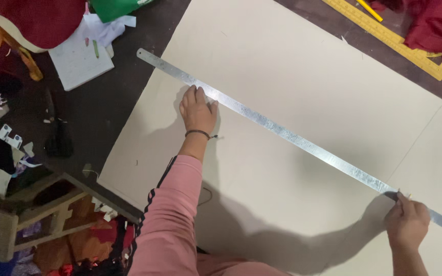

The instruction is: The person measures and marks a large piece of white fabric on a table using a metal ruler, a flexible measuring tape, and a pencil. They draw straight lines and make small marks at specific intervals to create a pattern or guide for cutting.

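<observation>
Left hand (197, 110) lies flat, fingers spread, pressing the upper stretch of a long, thin, shiny metal ruler (287, 134) near frame centre-left. Right hand (407, 222), at lower right, pinches a small pencil-like tip against the ruler's lower end. That ruler runs diagonally across a large, smooth, pale beige card sheet (308, 66) on the dark worktop (103, 102). A yellow square ruler (400, 43) lies upper right.

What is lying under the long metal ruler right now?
The metal ruler lies slantwise on a large beige board, pinned by the left hand and right hand. Its top end overhangs the dark table. Any marks beneath the ruler are covered.
</observation>
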